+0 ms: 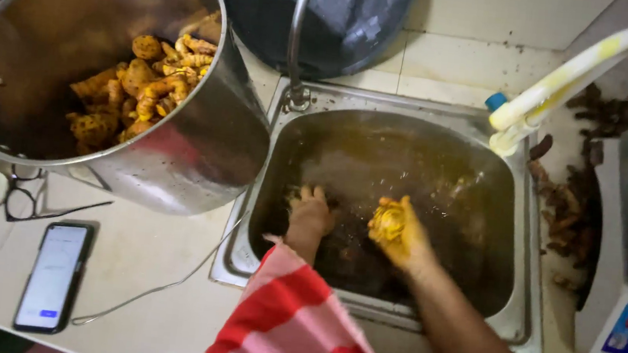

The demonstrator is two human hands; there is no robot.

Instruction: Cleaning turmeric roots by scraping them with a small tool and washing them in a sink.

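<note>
The person shows 2 bare forearms and 2 bare hands, seen from above. A loose cloth of red and pale pink stripes (pixel 292 328) hangs over the left arm; its bands are broad, its weave looks coarse, and its edge near the wrist is frayed with short loose threads. The right forearm has no sleeve on the part in view. The left hand (pixel 309 213) is wet and carries dark specks of dirt. The right hand (pixel 399 234) is stained yellow-orange over palm and fingers. No ring, watch or bracelet shows on either wrist or hand.
</note>
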